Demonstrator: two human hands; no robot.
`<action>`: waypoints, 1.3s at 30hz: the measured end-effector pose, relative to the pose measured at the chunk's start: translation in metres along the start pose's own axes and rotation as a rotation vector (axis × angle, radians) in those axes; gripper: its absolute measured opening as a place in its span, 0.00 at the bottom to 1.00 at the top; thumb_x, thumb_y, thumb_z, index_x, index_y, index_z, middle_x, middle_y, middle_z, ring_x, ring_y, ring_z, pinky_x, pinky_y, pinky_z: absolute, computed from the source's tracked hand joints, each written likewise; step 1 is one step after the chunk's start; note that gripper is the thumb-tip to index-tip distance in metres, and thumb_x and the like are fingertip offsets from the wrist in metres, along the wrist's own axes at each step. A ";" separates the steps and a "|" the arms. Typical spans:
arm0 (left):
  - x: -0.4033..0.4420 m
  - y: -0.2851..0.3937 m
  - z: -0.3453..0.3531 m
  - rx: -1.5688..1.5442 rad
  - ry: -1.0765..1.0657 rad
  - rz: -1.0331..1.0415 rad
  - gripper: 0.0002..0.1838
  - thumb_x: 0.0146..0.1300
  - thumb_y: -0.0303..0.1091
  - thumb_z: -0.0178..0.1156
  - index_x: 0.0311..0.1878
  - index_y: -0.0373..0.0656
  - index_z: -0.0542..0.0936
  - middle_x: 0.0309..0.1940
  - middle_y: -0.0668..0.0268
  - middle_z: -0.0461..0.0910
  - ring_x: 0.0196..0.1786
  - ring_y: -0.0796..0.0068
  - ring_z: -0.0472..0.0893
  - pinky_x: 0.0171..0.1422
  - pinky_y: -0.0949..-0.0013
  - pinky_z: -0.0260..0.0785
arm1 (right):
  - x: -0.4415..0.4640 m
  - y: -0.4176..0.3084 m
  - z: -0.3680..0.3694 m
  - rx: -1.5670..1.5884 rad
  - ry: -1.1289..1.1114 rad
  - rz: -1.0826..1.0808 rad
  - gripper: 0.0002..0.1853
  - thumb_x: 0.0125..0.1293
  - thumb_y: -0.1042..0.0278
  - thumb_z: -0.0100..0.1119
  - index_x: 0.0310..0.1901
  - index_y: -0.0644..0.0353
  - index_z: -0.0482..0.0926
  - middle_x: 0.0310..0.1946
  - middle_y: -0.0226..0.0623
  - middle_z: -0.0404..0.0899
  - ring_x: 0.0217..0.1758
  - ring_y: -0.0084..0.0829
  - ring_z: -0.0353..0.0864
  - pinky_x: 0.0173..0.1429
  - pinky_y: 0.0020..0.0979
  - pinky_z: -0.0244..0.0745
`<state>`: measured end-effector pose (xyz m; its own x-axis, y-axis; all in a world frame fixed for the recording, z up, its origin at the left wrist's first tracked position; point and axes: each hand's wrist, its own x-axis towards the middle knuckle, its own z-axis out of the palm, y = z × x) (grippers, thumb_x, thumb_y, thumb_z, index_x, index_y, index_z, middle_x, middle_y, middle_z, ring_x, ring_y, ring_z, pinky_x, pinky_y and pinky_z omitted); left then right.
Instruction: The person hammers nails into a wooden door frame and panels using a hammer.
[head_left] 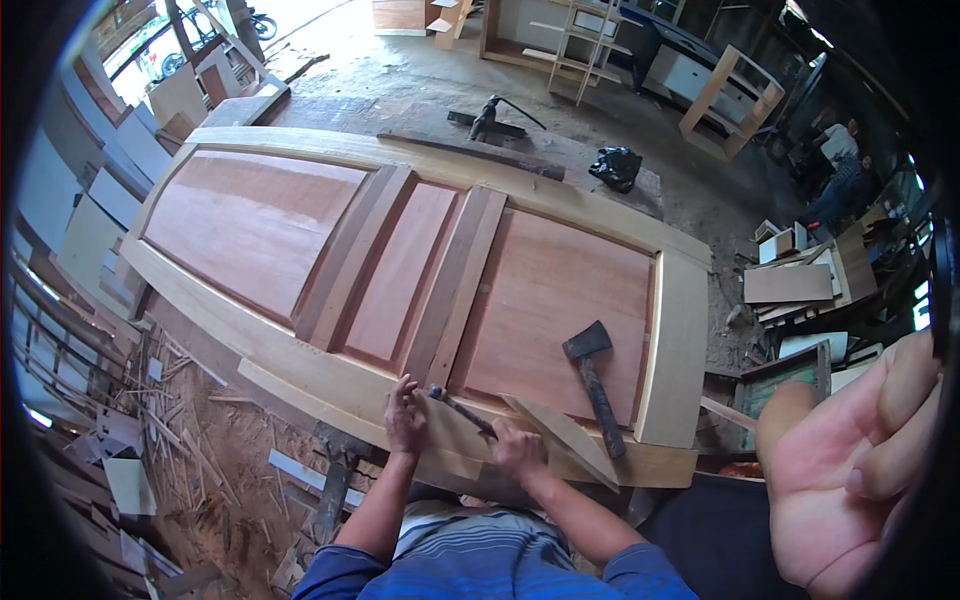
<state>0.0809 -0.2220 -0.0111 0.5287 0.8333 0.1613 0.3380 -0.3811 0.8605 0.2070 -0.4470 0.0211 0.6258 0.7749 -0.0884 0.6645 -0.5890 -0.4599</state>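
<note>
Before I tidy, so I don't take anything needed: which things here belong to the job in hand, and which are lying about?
Likely job: panelled door, dark tool in the right hand, perhaps the axe on the door.
Apparently lying about: black bag beyond the door, offcuts on the floor.

The door (570,285) lies on the counter (400,118), running from far left to near right. On its right panel rests the axe (598,392), head far, handle end near; just left of the handle, a wood strip (562,438) slants toward the near edge. Left of that, the right grip (520,450) holds the hammer (466,413) over the near rail, with the left grip (405,420) left of the hammer's head. Beyond the door, a plank (470,153) lies along its far edge, with a plastic bag (615,169) to the right. Scraps (200,430) lie on the floor at left.
</note>
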 end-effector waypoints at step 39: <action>0.056 0.012 -0.012 0.629 -0.368 -0.093 0.82 0.52 0.77 0.80 0.95 0.40 0.43 0.95 0.41 0.35 0.97 0.42 0.31 0.94 0.29 0.23 | -0.006 0.000 0.007 0.294 0.244 0.146 0.20 0.80 0.43 0.67 0.46 0.54 0.89 0.29 0.50 0.89 0.35 0.57 0.92 0.40 0.57 0.85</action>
<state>0.1056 -0.1749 0.0138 0.6663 0.7268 -0.1667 0.7184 -0.5657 0.4048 0.2003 -0.4500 0.0152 0.8069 0.5902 0.0240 0.4383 -0.5710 -0.6942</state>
